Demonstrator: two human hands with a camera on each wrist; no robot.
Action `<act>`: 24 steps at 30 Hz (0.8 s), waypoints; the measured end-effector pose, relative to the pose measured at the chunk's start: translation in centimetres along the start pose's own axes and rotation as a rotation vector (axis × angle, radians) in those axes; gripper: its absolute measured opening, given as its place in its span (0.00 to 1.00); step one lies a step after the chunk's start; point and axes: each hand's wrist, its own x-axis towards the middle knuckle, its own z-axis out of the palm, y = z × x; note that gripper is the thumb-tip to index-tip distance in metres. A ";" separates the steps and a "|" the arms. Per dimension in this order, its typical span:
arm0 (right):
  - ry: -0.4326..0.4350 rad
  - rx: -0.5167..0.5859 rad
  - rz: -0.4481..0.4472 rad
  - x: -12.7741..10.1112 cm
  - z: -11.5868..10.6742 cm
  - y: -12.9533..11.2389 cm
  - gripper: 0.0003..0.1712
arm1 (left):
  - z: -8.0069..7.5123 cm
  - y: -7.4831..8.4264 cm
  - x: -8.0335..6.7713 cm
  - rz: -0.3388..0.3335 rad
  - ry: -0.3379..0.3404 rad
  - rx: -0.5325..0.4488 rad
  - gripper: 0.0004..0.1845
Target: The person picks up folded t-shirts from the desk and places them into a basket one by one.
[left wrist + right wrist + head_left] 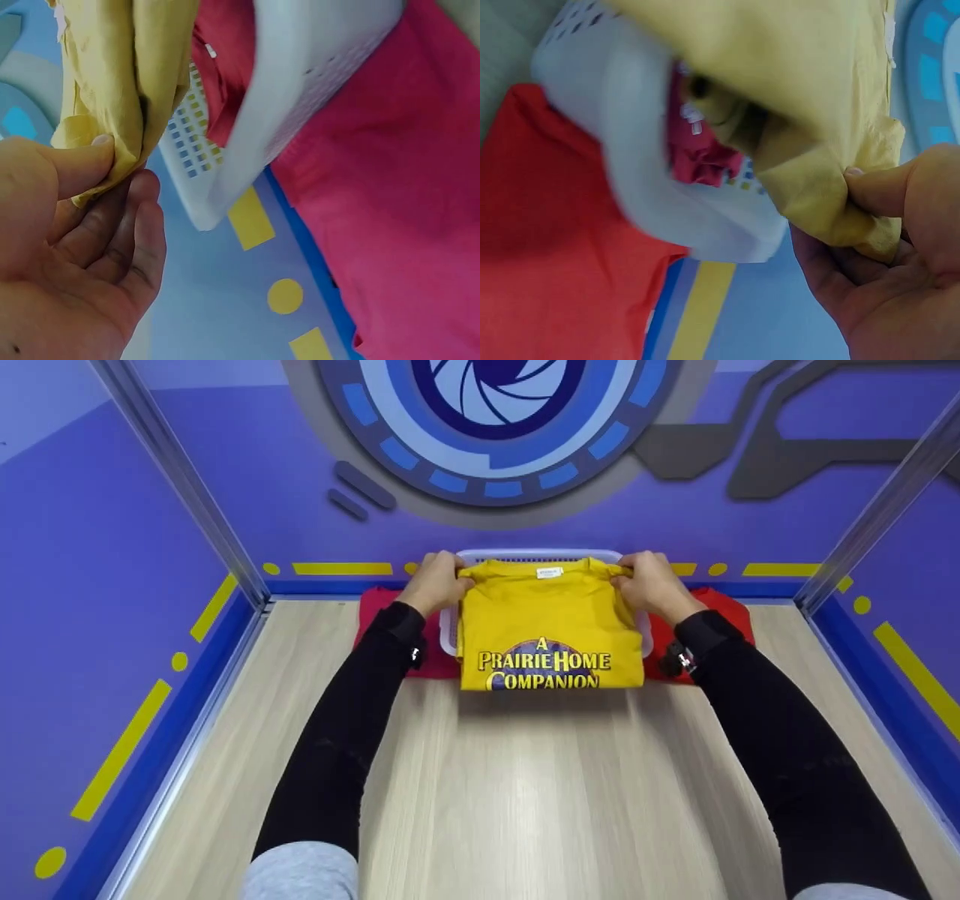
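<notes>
A folded yellow T-shirt (549, 626) printed "A Prairie Home Companion" hangs over a white perforated basket (448, 634) at the far end of the wooden table. My left hand (435, 580) pinches its far left corner and my right hand (651, 583) pinches its far right corner. In the left wrist view the thumb (79, 165) presses the yellow cloth (124, 82) against curled fingers, just above the basket rim (300, 90). The right wrist view shows the right hand (900, 255) gripping the bunched yellow fabric (832, 187) over the basket (630, 135), which holds red cloth (697, 154).
A red garment (379, 611) lies spread under the basket, sticking out on both sides (720, 607). Blue walls with yellow markings and metal posts (187, 487) close in the table on three sides. Bare wood tabletop (540, 787) lies between my arms.
</notes>
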 end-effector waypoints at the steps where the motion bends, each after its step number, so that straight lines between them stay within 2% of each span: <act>1: -0.019 -0.003 0.011 0.1 0.2 0.1 0.17 | 0.2 0.0 0.0 -0.009 -0.002 0.005 0.12; 6: -0.083 -0.034 0.038 0.3 1.4 0.4 0.17 | 1.4 -0.1 0.3 -0.062 -0.002 0.054 0.17; 11: -0.079 -0.056 0.023 0.7 2.3 0.1 0.15 | 2.0 -0.4 0.5 -0.111 0.019 0.105 0.15; 18: -0.106 -0.083 0.020 1.4 2.6 -0.7 0.16 | 2.5 -0.5 1.1 -0.124 0.037 0.181 0.13; 24: -0.136 -0.126 0.025 2.1 2.6 -0.9 0.15 | 2.4 -0.3 1.3 -0.129 0.019 0.187 0.14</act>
